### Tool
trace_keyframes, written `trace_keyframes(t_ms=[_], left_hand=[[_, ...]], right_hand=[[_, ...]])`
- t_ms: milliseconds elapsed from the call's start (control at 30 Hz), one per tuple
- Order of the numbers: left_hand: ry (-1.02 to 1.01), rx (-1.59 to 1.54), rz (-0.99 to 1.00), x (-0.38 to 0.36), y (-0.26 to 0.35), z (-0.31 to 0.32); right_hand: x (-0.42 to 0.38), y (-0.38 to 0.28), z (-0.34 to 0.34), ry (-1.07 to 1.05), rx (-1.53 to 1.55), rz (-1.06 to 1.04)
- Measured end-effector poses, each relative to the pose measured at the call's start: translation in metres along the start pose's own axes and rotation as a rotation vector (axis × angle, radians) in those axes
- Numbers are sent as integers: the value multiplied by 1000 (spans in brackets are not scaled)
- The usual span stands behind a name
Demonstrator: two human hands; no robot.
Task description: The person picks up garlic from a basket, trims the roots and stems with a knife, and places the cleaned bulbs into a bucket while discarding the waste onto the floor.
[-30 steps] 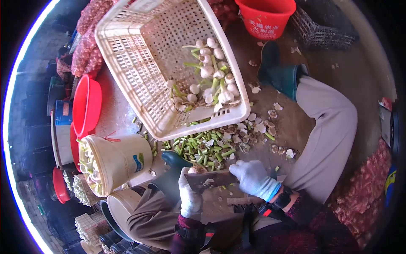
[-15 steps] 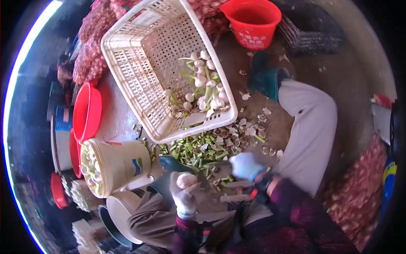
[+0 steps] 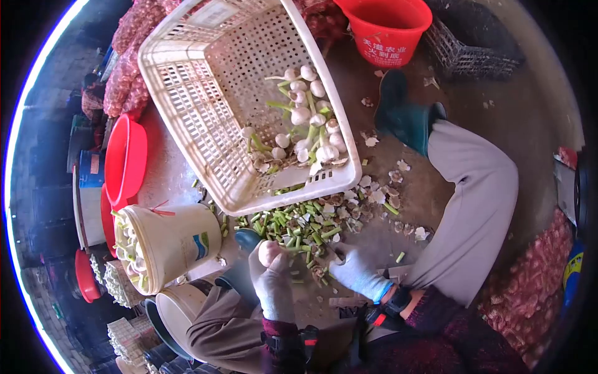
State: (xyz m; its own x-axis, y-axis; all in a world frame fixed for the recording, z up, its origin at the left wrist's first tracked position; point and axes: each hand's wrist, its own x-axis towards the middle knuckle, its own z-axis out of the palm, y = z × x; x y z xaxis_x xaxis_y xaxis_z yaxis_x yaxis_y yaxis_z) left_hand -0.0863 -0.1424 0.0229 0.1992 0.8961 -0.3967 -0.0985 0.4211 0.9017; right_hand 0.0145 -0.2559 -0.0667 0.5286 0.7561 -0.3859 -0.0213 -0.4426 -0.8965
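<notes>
My left hand (image 3: 272, 283), in a white glove, grips a garlic bulb (image 3: 270, 254) with its pale round side up. My right hand (image 3: 360, 273), also gloved and with a dark band at the wrist, is a short way to the right, its fingers curled. A small dark shape shows at those fingers; I cannot tell what it is. Beyond both hands lie cut green stem pieces (image 3: 283, 221) and papery peelings (image 3: 374, 198) on the floor. Past them a tilted white plastic basket (image 3: 350, 182) contains several garlic bulbs with stems (image 3: 301, 116).
A white bucket (image 3: 180, 240) filled with garlic stands at the left, near red tubs (image 3: 128, 159). A red bucket (image 3: 386, 47) and a black crate (image 3: 470, 59) are at the far right. Net sacks (image 3: 529, 293) lie on the right. Another person (image 3: 93, 103) appears far left.
My right hand has moved left and closer to my left hand. The left hand still holds the garlic bulb, now slightly higher in view. The whole view has shifted a little.
</notes>
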Motion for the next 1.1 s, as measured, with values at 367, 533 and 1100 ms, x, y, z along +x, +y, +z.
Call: trace_keyframes(t_ms=[367,533,1100], left_hand=[[-58,-243,-27,-3,-5,10],[22,-527,181,2,25,-67],[-536,1802,636,295,31,64]], right_hand=[[18,21,14,-147,-228,108],[17,3,1,-118,-40,-22],[27,-26,-29,46,-75,107]])
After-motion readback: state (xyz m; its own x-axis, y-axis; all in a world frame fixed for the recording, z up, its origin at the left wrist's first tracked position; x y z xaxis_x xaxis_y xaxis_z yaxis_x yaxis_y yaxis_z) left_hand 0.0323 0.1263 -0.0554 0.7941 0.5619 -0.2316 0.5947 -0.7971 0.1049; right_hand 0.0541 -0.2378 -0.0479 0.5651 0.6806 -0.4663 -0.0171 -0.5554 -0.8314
